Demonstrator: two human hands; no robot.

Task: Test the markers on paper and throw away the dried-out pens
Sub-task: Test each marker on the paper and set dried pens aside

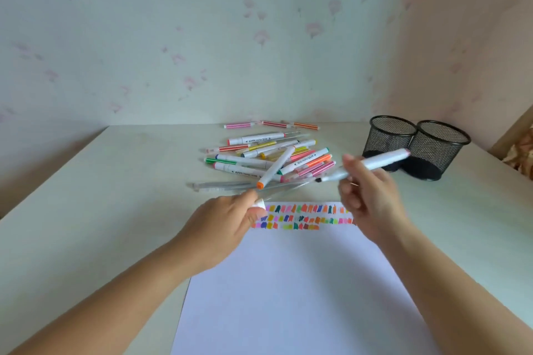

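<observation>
A white marker (375, 163), uncapped with its dark tip pointing left, is held tilted in the right fingers (353, 163). A white cap (258, 204) is pinched in the left fingers (248, 198). Beyond both lies a loose marker pile (268, 158), and beneath them swatch-striped paper (288, 282).

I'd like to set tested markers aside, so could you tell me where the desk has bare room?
Bare desk lies left of the paper and marker pile, and right of the paper, in front of the mesh cups. The paper below the swatches is blank. Crowded: behind the paper.
</observation>
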